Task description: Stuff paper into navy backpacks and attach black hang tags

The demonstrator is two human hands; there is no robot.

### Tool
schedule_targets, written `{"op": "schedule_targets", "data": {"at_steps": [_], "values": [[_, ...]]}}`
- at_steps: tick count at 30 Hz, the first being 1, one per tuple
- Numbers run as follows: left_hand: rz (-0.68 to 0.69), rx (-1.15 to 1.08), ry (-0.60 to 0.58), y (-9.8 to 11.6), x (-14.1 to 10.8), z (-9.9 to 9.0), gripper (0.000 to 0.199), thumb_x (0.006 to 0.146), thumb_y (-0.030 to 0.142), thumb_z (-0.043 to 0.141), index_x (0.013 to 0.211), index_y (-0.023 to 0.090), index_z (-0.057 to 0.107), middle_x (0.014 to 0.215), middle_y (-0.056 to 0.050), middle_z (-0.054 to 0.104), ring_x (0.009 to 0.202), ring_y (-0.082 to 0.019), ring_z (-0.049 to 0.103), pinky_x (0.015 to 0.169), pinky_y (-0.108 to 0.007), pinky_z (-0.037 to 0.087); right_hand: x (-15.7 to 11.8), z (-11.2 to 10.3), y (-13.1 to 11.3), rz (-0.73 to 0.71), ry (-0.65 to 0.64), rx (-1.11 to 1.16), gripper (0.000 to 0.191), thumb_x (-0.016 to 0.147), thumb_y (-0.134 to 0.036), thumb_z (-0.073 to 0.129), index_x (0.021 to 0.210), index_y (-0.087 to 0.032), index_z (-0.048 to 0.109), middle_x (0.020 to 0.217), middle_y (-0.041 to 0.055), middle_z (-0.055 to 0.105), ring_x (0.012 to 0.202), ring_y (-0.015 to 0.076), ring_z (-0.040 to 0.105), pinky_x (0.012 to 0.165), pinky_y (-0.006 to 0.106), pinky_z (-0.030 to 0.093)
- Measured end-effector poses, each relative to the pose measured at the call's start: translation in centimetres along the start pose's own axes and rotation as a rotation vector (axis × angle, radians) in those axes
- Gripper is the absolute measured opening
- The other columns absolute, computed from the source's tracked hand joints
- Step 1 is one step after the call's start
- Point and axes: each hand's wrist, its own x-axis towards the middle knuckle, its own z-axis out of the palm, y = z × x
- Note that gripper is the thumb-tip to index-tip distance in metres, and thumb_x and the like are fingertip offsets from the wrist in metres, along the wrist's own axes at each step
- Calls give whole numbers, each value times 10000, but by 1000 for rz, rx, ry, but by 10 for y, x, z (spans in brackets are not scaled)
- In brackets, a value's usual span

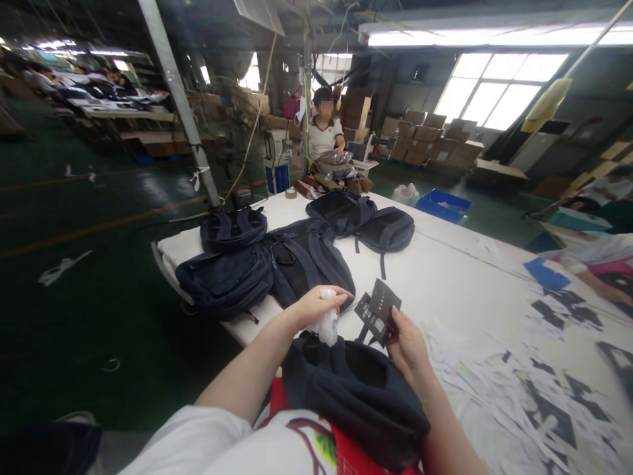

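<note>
A dark navy backpack [356, 396] rests against my body at the table's near edge. Above its top, my left hand [321, 307] is closed around crumpled white plastic [327, 326]. My right hand [408, 343] pinches black printed tags [383, 305] between thumb and fingers, just over the right side of the backpack. A thin string runs from the tags toward my left fingertips. Several more dark backpacks [309, 257] lie beyond my hands on the white table [435, 277].
White strips and black scraps [548, 396] cover the table's right side. A blue bin [444, 206] stands past the far edge. A metal pole [182, 99] rises at the left. One person [325, 135] sits behind the table; another person's arm [601, 284] reaches in at right.
</note>
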Motion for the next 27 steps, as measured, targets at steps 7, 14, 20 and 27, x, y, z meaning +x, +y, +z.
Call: {"op": "schedule_targets", "data": {"at_steps": [7,14,20,27], "values": [[124,225,-8,3,-1,5,369,742,475,697,835,122,642,633,1,595,575,-112,540,564,-226,423,-7,7,-1,-33,25,-9,393,713,-413,795,982,-147,690,897,56,760,730,187,698,630,280,581],[244,530,83,0,0,17,258,782,331,602,613,135,593,540,39,454,541,-82,388,499,-202,302,-13,11,1,-27,-59,-28,376,709,-368,807,1009,-167,705,922,51,761,785,170,703,695,252,562],[239,520,122,-4,0,13,219,773,277,606,858,117,731,732,-30,677,637,-125,545,596,-217,412,-8,10,6,6,-83,13,368,729,-382,781,1026,-178,706,1004,55,753,826,182,695,681,264,567],[465,881,-45,-8,3,5,267,834,233,555,1005,221,759,884,-57,733,797,-184,643,756,-258,453,-2,3,10,250,-49,76,142,755,-263,727,853,-161,725,830,27,753,705,163,686,639,272,583]]}}
